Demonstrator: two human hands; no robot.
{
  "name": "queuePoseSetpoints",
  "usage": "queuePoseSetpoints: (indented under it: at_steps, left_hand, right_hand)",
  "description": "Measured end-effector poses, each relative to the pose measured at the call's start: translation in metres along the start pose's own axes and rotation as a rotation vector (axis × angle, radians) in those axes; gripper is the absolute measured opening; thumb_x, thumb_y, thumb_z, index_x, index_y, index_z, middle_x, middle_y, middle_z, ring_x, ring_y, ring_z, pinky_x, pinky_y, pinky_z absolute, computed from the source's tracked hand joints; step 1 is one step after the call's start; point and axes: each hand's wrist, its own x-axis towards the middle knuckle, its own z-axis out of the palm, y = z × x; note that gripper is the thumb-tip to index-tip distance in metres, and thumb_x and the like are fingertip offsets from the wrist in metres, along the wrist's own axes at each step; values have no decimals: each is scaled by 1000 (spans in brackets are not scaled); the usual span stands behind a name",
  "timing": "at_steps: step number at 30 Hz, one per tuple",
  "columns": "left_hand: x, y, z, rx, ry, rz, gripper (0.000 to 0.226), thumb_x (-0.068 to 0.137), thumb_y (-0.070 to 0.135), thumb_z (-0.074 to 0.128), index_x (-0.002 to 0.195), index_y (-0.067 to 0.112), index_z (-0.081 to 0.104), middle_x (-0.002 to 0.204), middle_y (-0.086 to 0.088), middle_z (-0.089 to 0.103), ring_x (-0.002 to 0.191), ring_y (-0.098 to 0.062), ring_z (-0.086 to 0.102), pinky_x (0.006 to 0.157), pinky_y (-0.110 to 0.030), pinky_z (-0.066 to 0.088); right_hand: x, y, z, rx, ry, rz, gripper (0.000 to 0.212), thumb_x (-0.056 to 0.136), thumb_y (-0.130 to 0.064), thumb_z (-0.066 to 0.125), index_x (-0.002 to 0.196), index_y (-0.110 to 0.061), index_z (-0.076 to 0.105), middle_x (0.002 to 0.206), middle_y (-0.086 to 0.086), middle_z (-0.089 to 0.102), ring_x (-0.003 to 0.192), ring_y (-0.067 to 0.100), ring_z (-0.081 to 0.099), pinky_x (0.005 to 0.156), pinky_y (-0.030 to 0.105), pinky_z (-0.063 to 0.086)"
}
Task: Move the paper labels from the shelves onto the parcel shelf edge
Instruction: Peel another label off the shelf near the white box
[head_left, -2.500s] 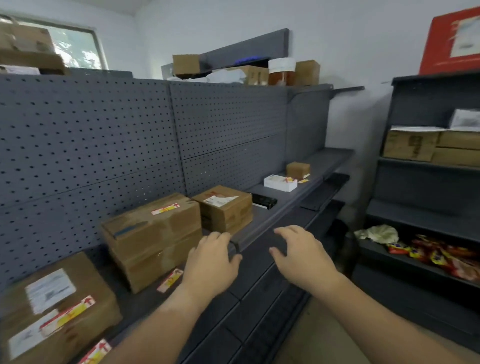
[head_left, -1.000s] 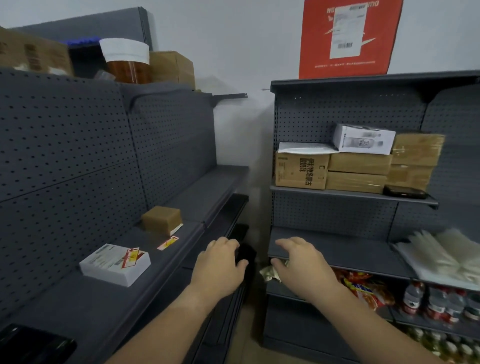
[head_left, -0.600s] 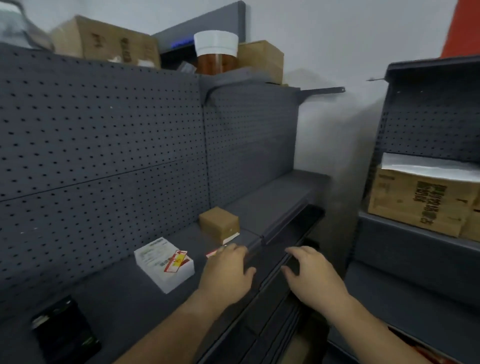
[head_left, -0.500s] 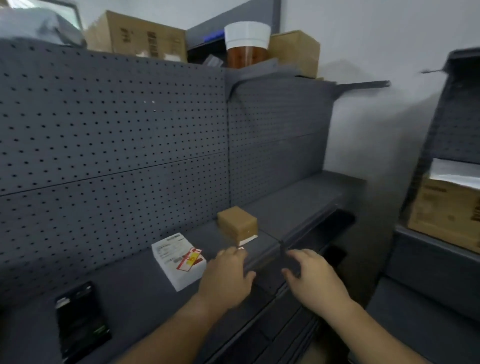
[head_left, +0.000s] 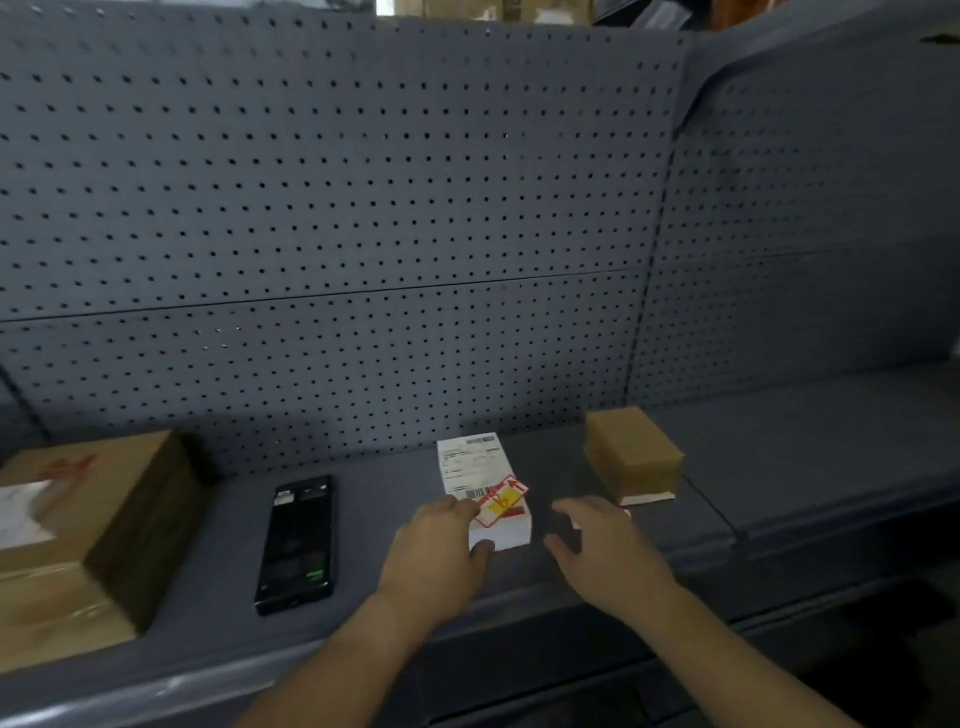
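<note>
Red-and-yellow paper label (head_left: 503, 505) sits right at the tips of the left hand (head_left: 436, 561), whose fingers (head_left: 460, 506) and thumb clasp the near corner of the white parcel (head_left: 467, 460) (half a second ago they hung short of it). Beside it the right hand (head_left: 602, 551) hovers, fingers spread, holding nothing. The label is still atop the parcel on the shelf (head_left: 389, 499), so I judge the lift is only starting

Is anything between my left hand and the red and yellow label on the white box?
Nothing visible. The fingertips of the left hand are at the edge of the red and yellow label on the white box. The phone lies left of it, the small brown box right.
</note>
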Motion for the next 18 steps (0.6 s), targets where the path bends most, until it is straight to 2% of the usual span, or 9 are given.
queuePoseSetpoints:
  at_steps: [4,7,10,12,15,18]
  left_hand:
    - [14,-17,7,-10,31,5,35,92,44,55,123,29,56,118,5,58,105,-15,53,86,-33,48]
    - [26,-25,16,-34,51,40,34,92,47,53,119,28,59,115,7,59,104,-13,52,83,-32,47]
    - [35,-29,25,-43,72,56,31,92,50,52,110,28,63,105,8,59,97,-13,53,79,-35,50]
    - [38,-30,30,-34,92,50,29,91,51,52,103,27,65,98,8,57,91,-12,52,74,-31,48]
    - [43,-31,35,9,97,33,29,90,51,51,98,27,66,93,8,54,88,-12,51,69,-29,42]
    - [45,-32,38,1,90,17,27,90,49,53,101,28,68,97,9,55,93,-12,51,75,-30,45]
  right_hand:
    - [30,-10,10,2,-10,-21,38,95,-38,58,130,-24,57,130,0,58,117,18,53,97,31,45]
    - [49,-12,16,41,8,-16,40,95,-37,57,132,-21,56,129,2,58,115,18,54,96,31,46]
    - [63,-11,21,66,5,1,40,96,-37,57,132,-21,57,127,3,59,112,17,57,93,30,48]
    - [71,-10,24,104,-2,13,38,96,-37,58,129,-20,59,123,2,62,106,14,58,90,30,51]
    - [81,-8,28,143,2,24,34,95,-34,61,124,-18,63,113,1,66,92,9,57,79,21,46]
    - [91,-4,31,163,-15,22,33,94,-31,63,124,-17,64,111,1,67,89,7,55,78,18,44]
